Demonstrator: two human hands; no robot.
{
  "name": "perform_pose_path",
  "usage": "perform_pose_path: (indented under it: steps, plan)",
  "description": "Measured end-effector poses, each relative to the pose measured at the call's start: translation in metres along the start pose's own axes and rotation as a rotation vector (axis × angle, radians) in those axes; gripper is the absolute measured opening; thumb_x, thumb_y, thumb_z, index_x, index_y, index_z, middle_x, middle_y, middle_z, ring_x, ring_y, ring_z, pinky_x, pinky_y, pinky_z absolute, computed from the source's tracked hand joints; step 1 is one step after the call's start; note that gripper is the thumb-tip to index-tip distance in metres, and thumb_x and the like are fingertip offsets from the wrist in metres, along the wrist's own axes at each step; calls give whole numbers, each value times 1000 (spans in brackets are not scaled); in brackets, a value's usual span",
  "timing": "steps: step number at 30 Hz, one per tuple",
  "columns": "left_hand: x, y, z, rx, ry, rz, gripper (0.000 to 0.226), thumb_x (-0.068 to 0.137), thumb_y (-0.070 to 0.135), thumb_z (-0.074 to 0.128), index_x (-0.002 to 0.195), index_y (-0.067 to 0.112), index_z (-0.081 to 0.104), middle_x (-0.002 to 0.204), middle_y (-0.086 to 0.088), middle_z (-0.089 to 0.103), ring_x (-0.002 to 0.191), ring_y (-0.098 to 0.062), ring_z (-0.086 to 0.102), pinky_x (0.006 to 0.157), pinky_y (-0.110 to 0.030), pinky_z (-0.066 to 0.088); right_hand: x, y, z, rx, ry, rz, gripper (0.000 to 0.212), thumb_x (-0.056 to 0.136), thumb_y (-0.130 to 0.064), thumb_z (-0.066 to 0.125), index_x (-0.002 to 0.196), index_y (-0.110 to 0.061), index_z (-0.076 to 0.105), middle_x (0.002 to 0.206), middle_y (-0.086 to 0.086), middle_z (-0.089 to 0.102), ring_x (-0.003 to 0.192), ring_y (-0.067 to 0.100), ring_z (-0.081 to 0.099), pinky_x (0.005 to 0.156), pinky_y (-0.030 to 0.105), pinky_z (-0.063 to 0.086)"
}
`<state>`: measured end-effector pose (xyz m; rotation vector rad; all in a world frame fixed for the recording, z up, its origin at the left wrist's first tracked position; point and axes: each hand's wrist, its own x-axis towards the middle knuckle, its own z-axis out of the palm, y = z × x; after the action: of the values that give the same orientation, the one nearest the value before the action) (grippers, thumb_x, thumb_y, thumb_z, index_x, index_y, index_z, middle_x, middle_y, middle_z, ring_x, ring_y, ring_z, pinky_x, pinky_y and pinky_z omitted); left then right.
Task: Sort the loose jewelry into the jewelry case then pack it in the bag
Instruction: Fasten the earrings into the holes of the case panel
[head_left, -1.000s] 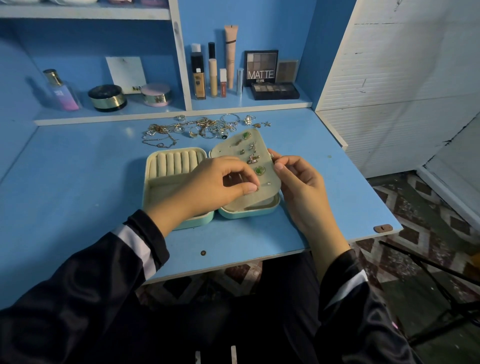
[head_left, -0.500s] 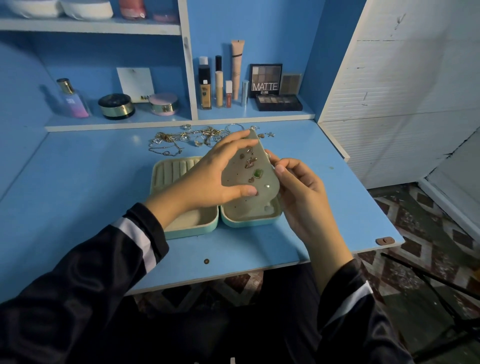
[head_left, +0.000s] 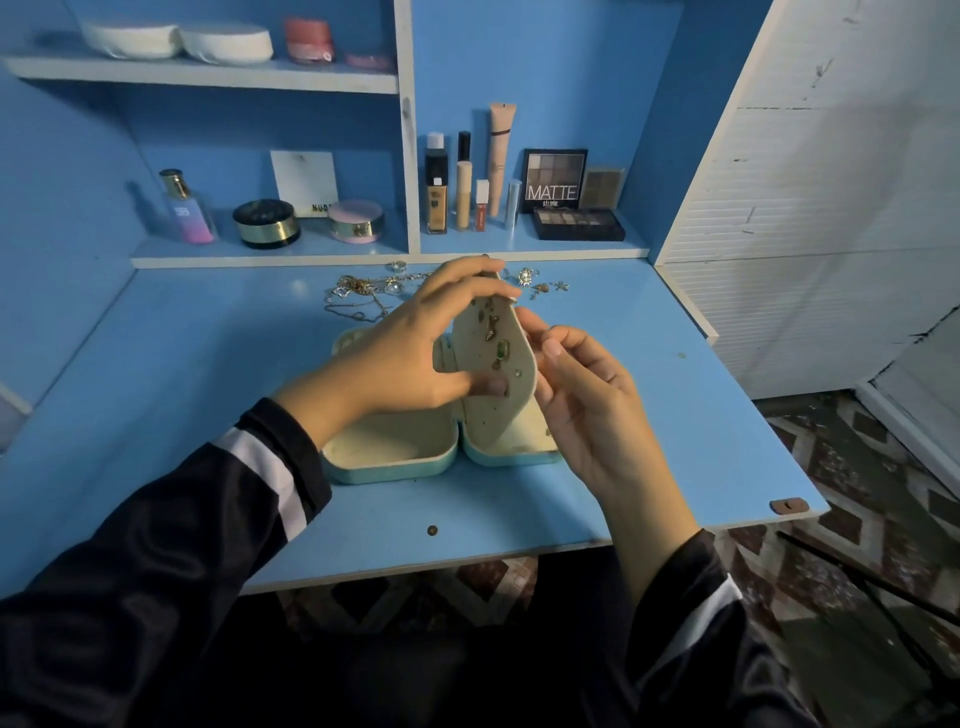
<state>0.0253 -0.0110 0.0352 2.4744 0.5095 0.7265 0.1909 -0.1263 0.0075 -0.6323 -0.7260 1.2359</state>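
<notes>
A mint-green jewelry case (head_left: 395, 460) lies open on the blue desk (head_left: 208, 374). Its cream earring panel (head_left: 498, 358), studded with several earrings, stands raised almost upright over the right half. My left hand (head_left: 405, 353) grips the panel, fingers over its top edge and thumb on its lower face. My right hand (head_left: 587, 400) is at the panel's right edge, fingers loosely curled; whether it holds anything is hidden. Loose gold chains and rings (head_left: 363, 293) lie behind the case, with several small charms (head_left: 540, 283) to their right.
Cosmetics line the low shelf: a perfume bottle (head_left: 184, 208), round compacts (head_left: 266, 223), tubes (head_left: 465, 187) and eyeshadow palettes (head_left: 576, 223). A white wall panel (head_left: 810, 182) stands on the right. The desk's front edge (head_left: 467, 564) ends above patterned floor.
My left hand has lifted the earring panel from lying nearly flat to standing steeply upright, with fingers now over its top edge. My right hand stays beside its right edge.
</notes>
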Motion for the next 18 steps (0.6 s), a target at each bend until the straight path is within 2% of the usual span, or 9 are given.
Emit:
perform_pose_path:
  steps: [2, 5, 7, 11, 18]
  plan:
    - [-3, -1, 0, 10, 33, 15, 76, 73, 43, 80, 138, 21, 48, 150, 1, 32, 143, -9, 30, 115, -18, 24, 1, 3, 0, -15, 45, 4, 4, 88, -5, 57, 92, -4, 58, 118, 15, 61, 117, 26, 56, 108, 41, 39]
    - [-9, -1, 0, 4, 67, 30, 75, 73, 44, 77, 136, 17, 47, 150, -4, 32, 142, -9, 30, 116, -20, 23, 1, 5, 1, -20, 66, 6, 4, 86, -5, 58, 90, -6, 59, 95, 9, 58, 89, 17, 57, 85, 28, 46]
    - [-12, -2, -1, 1, 85, 26, 73, 74, 46, 76, 135, 20, 45, 150, -3, 32, 142, -7, 29, 118, -26, 24, 0, 5, 1, -26, 65, 20, 3, 86, -6, 58, 88, -8, 59, 88, 6, 55, 79, 13, 56, 73, 22, 46]
    - [-18, -5, -2, -17, 125, 34, 72, 75, 45, 77, 134, 25, 41, 149, -3, 30, 143, -13, 30, 118, -45, 29, -2, 5, 4, -46, 37, 62, 4, 87, -4, 60, 87, -8, 59, 81, 4, 56, 74, 12, 55, 70, 20, 49]
    - [-26, -14, 2, -34, 174, 47, 73, 79, 42, 77, 136, 14, 42, 149, -10, 31, 143, -24, 32, 114, -53, 34, -4, 10, 6, -22, 7, 144, 8, 82, -2, 62, 84, -9, 65, 82, 5, 64, 76, 14, 60, 71, 21, 53]
